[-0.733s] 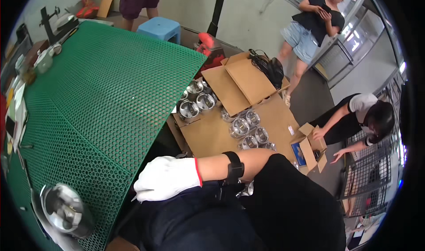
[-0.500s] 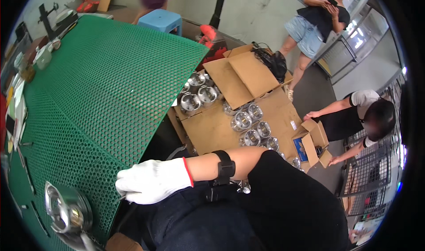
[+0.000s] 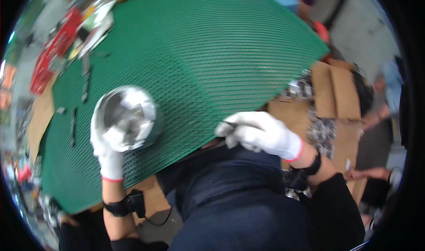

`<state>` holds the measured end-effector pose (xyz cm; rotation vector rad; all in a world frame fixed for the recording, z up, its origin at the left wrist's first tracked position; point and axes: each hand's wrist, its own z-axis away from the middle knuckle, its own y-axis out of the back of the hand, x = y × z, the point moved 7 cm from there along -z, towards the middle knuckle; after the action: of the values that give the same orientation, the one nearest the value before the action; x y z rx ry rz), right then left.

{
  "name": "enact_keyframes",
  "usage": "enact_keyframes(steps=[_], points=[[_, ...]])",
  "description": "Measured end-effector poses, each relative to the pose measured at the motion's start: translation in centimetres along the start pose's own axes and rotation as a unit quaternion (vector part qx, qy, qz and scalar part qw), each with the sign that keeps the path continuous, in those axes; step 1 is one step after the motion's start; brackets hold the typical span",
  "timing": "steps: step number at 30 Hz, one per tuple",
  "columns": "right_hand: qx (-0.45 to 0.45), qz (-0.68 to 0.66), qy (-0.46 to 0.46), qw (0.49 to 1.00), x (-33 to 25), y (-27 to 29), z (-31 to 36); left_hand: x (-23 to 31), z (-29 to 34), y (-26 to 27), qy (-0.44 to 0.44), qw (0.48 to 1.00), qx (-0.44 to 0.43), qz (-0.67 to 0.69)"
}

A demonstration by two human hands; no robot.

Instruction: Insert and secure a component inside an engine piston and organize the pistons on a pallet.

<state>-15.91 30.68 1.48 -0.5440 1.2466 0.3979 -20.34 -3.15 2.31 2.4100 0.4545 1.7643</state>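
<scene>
Bright, silvery metal forms the piston (image 3: 128,118), which is over the green mat (image 3: 199,65), left of the person's middle, its hollow end turned up; whether its underside touches the mat cannot be told. It looks rigid and probably heavy for its bulk, smooth enough to slip in a cotton glove and unlikely to bend, though a knock could mark its rim. The outer wall seems the safest hold, with the palm wrapped low and some support beneath.

The left hand (image 3: 104,147), in a white glove, is grasping that wall from the left. The right hand (image 3: 261,133), gloved too, is by the mat's near edge, fingers curled inward; something dark shows at the tips, too blurred to tell whether it is pinched there.

A dark rod (image 3: 73,127) lies on the mat left of the piston. Off to the right, more pistons (image 3: 322,133) stand near an open carton (image 3: 335,91).

Compared with the earlier frame, the view is turned toward the mat: the piston sits farther in from the lower left corner, and the left glove shows plainly.
</scene>
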Motion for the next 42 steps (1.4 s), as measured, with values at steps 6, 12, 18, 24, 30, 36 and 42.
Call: enact_keyframes(steps=[6,12,18,24,30,36,42], points=[[0.023,0.291,0.110,0.950,-3.5,-0.9,-2.1,15.2,3.2,-12.3,-0.297,0.795,-0.143,-0.509],[0.072,0.245,0.136,0.957,-3.9,-2.5,-4.9,13.7,2.6,-11.5,-0.265,0.811,-0.126,-0.507],[0.101,0.324,0.196,0.920,-4.7,-2.6,-5.0,13.7,1.4,-11.9,-0.266,0.813,-0.136,-0.499],[0.074,0.427,0.305,0.848,-5.8,-3.3,-4.9,12.7,-2.3,-13.3,-0.154,0.804,-0.226,-0.529],[0.007,0.551,0.286,0.784,-6.1,-4.5,-4.5,11.3,-4.8,-13.4,-0.145,0.780,-0.277,-0.542],[0.217,0.430,0.183,0.857,-5.8,2.4,-6.8,10.7,-2.9,-6.4,-0.093,0.939,-0.082,-0.320],[0.233,0.625,0.211,0.715,-5.5,5.4,-10.3,4.9,6.2,4.4,0.059,0.862,-0.066,-0.499]])
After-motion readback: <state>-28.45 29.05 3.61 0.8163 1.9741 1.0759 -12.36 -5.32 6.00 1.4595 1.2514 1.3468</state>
